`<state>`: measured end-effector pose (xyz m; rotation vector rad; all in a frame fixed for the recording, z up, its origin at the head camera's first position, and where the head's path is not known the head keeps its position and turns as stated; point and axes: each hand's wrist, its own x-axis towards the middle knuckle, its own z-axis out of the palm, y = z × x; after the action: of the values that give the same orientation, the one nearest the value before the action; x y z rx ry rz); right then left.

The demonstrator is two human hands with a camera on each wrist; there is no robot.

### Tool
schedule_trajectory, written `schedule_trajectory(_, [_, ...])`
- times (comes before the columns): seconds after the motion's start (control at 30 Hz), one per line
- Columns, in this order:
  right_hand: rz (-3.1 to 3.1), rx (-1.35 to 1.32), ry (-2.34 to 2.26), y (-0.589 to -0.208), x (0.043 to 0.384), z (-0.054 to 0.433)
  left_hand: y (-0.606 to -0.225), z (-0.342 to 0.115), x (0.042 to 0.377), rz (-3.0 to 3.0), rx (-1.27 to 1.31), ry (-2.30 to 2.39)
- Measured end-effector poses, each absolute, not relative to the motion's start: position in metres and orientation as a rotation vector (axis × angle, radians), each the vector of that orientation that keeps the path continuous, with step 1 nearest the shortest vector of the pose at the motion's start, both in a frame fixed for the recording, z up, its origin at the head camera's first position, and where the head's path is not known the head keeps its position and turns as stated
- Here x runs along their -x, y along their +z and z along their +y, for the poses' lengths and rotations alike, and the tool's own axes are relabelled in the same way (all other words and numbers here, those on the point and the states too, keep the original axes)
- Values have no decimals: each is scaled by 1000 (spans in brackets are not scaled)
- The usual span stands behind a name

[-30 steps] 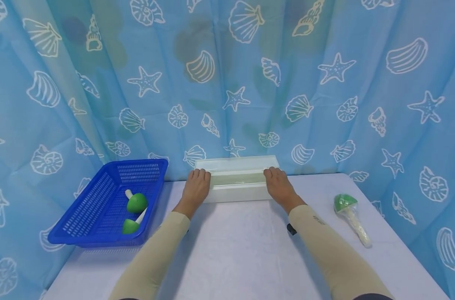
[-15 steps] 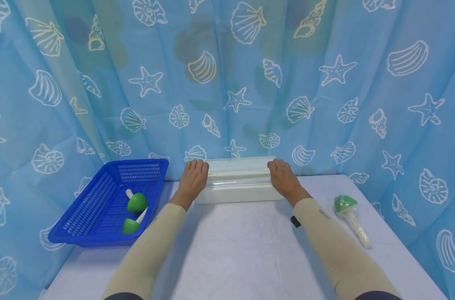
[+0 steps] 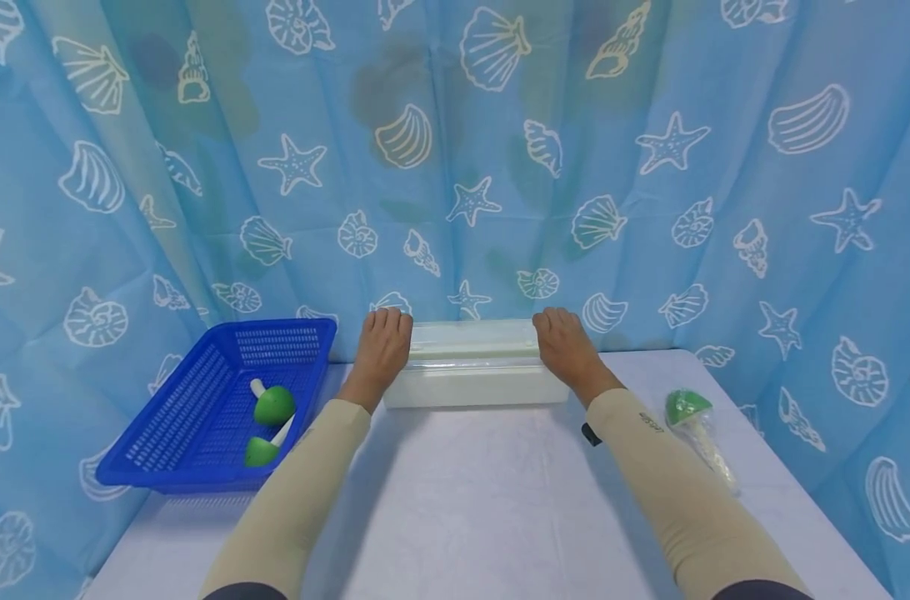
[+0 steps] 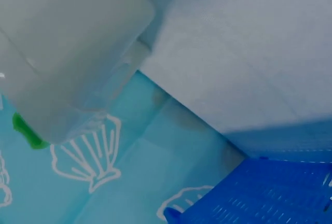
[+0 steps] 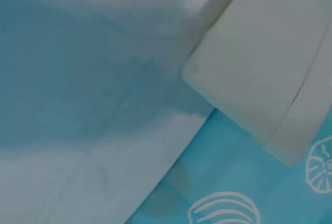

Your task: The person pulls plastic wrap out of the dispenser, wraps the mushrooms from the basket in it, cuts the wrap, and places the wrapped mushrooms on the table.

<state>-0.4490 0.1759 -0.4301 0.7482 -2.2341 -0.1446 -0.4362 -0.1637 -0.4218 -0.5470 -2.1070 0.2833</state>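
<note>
Broadly, the upper half and sides of the head view are filled by a blue fabric curtain (image 3: 455, 83) printed with white shells and starfish. The lower centre is taken up by a table (image 3: 470, 500) covered in pale cloth. At the left of the frame a blue rectangular plastic basket with perforated walls (image 3: 162, 479) is set on it. The person's forearms are covered by beige sleeves (image 3: 657, 475), rising from the lower edge.

In the centre of the frame, at the table's far edge, a long, low white rectangular box (image 3: 473, 388) is seen. Its front is plain and smooth; in the wrist views, rounded corners and a thin lengthwise seam are shown. Above the front, a glossy strip and a pale band are topped by a clear, see-through lid (image 3: 472, 332).

The lid is gripped at its left end by the left hand (image 3: 383, 343) and at its right end by the right hand (image 3: 567, 346), fingers curled over the top; where the thumbs are placed cannot be told.

At right, a green-capped, white-stemmed mushroom shape in clear wrap (image 3: 687, 406) is laid; two smaller-looking green-and-white mushroom shapes (image 3: 273, 406) are held in the basket.
</note>
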Motion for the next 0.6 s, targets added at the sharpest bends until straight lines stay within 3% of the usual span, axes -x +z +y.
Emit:
schedule_trajectory(0.4, [-2193,-731,-250,-415,443,169,-403,-165,440,-2083,481,170])
schedule_trajectory(0.6, [-2217,-792,-255,-419,440,169,-413,-168,435,-2173,514,200])
